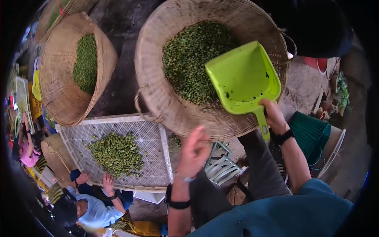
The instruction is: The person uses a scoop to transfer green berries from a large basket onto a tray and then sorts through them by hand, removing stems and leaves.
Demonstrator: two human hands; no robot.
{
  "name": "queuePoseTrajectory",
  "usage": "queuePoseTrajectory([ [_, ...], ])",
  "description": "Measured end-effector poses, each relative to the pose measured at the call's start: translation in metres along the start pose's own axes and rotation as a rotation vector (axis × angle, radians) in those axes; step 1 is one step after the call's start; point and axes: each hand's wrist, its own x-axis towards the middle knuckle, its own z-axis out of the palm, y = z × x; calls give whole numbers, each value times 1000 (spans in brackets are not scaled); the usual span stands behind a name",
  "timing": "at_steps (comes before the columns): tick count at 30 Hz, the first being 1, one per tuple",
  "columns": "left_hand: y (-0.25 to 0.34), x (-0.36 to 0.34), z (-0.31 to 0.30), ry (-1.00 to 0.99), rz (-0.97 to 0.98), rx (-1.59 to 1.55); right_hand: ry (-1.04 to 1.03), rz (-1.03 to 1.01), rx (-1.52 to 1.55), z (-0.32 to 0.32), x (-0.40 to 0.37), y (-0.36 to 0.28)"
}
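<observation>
A bright green dustpan-like scoop (246,77) is tilted over the right side of a large round wicker basket (152,51). Its pan is bare apart from a few dark specks. My right hand (272,114) is closed round the scoop's handle near the pan. Small green fruits or beans (193,59) lie heaped in the basket. My left hand (195,150) is raised just below the basket's near rim, blurred by motion, so its fingers are hard to make out. Left of it lies a white mesh tray (156,158) with a pile of green pieces (116,154).
Another wicker basket (59,71) with green pieces stands at the upper left. A co-worker in light blue (96,209) has both hands at the tray's near edge. Another person (29,154) is at the far left. A dark green basket (308,136) stands right; a slatted chair (223,170) is below.
</observation>
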Motion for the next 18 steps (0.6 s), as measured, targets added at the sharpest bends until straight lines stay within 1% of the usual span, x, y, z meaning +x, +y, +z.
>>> queuePoseTrajectory([
  [1,-18,16,24,-193,-145,91,95,137,46,-20,18,11],
  [2,-24,22,51,-192,-157,104,94,149,59,-36,32,21],
  [4,-34,45,95,-491,-108,1410,224,236,21,-62,75,43],
  [5,-46,63,103,-496,-113,1416,52,28,4,-91,121,101],
  [7,-75,109,93,-242,43,1012,-90,-166,-144,-110,137,126],
  [9,-79,151,75,46,-42,926,-20,-5,-236,-77,122,78],
  [10,-78,170,63,156,-8,911,-183,-255,-560,-84,139,95],
  [11,-77,188,47,267,31,898,-271,-558,-840,-91,155,110],
  [12,-86,210,24,369,100,827,-270,-558,-818,-78,166,111],
  [13,-73,228,13,450,41,735,-21,16,-368,-60,179,107],
  [14,-75,250,-11,483,-2,588,217,570,101,-50,192,101],
  [15,-76,272,-35,523,-39,439,224,570,108,-53,201,101],
  [16,-49,288,-33,552,-35,542,40,276,-274,-64,205,106],
  [17,-42,309,-45,564,-7,592,-157,-22,-650,-74,207,111],
  [18,-18,320,-42,510,-66,775,-370,-331,-1013,-78,206,113],
])
